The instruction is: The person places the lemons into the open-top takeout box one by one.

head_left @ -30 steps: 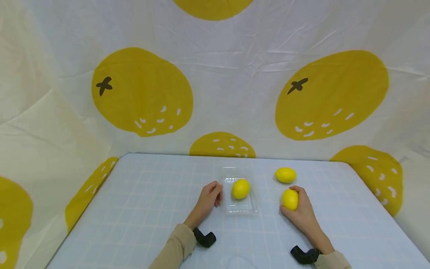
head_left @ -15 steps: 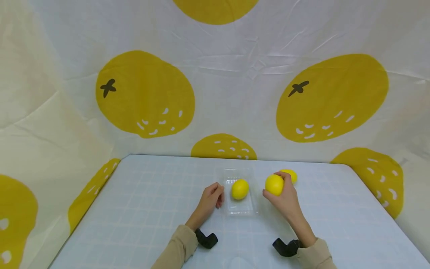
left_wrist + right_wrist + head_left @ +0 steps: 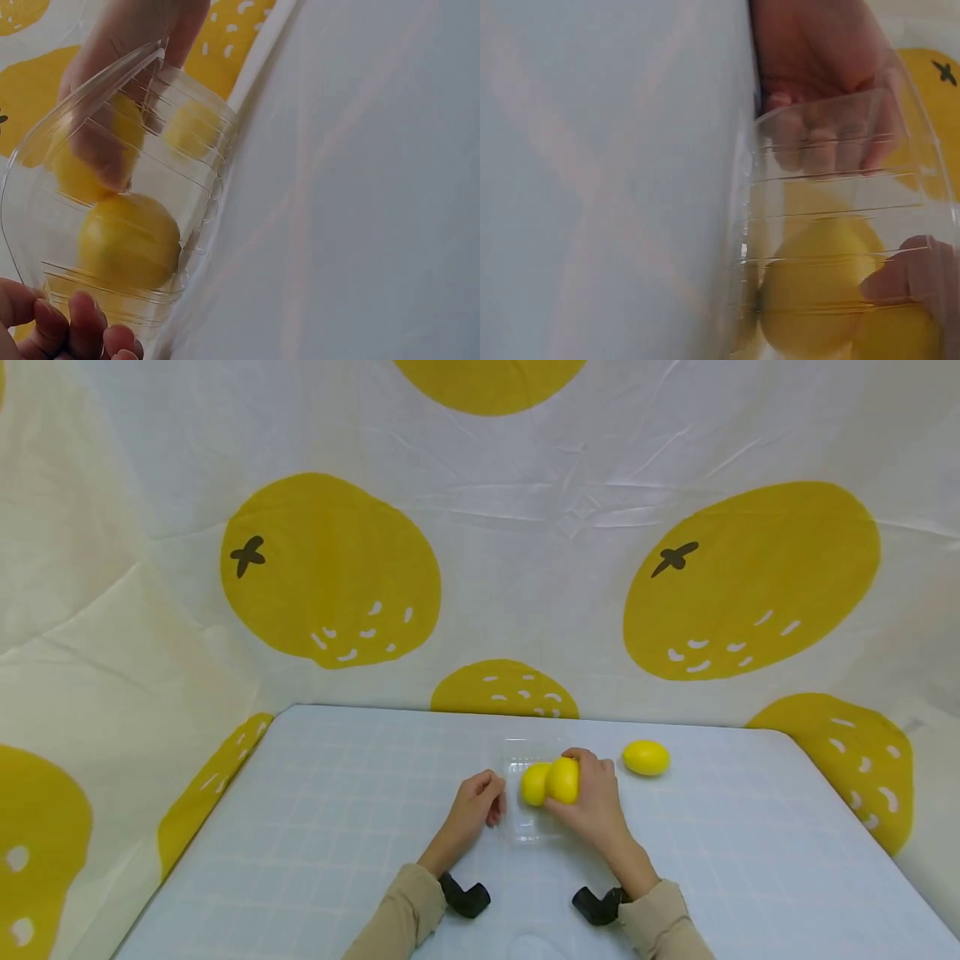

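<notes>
A clear plastic container (image 3: 534, 831) lies on the table with one lemon (image 3: 533, 786) inside it. My right hand (image 3: 592, 793) grips a second lemon (image 3: 564, 781) over the container's right side, overlapping the first lemon in the head view. In the left wrist view, this held lemon (image 3: 71, 169) is behind the clear wall, beside the lower lemon (image 3: 129, 244). At the container's left rim, my left hand (image 3: 477, 802) pinches the edge with curled fingers (image 3: 86, 322). A third lemon (image 3: 646, 758) rests on the table to the right, beyond my right hand.
A pale checked cloth covers the table (image 3: 360, 802). Behind it hangs a white curtain (image 3: 525, 568) printed with large yellow fruit. Black wrist mounts (image 3: 467, 897) are strapped to both forearms. A faint clear rounded thing (image 3: 528, 943) lies at the near edge.
My right hand has carried its lemon leftward from the table's right side to over the container. The third lemon, partly covered half a second ago, shows fully again. My left hand stays at the rim.
</notes>
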{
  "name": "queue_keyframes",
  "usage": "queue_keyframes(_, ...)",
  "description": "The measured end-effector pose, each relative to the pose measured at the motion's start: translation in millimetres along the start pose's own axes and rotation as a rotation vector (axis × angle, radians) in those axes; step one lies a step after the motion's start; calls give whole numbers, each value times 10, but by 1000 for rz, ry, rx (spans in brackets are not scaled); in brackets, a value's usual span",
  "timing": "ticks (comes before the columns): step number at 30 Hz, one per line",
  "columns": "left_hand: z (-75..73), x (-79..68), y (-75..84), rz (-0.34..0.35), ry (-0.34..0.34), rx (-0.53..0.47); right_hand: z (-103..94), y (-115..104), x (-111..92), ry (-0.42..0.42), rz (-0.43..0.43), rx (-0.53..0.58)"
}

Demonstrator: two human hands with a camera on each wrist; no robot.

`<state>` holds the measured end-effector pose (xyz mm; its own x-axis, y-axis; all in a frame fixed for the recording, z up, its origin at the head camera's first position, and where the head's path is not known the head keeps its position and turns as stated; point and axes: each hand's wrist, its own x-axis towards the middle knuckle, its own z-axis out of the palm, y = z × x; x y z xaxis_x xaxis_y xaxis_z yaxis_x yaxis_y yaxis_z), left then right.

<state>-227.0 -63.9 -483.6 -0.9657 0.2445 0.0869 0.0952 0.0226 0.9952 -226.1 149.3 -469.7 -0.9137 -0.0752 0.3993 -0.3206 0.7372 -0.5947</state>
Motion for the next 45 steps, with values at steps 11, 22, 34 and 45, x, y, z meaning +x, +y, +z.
queue_keyframes(11,-5,76,-185,55,16,5,18,-148,-57,-195,32,-173)
queue_keyframes(22,-26,80,-228,19,1,16,33,-155,-87,-273,13,-226)
queue_keyframes(34,-15,-44,77,57,-7,12,38,-157,-83,-249,44,-184)
queue_keyframes(45,-1,-28,100,39,-4,0,34,-130,-90,-217,48,-100)
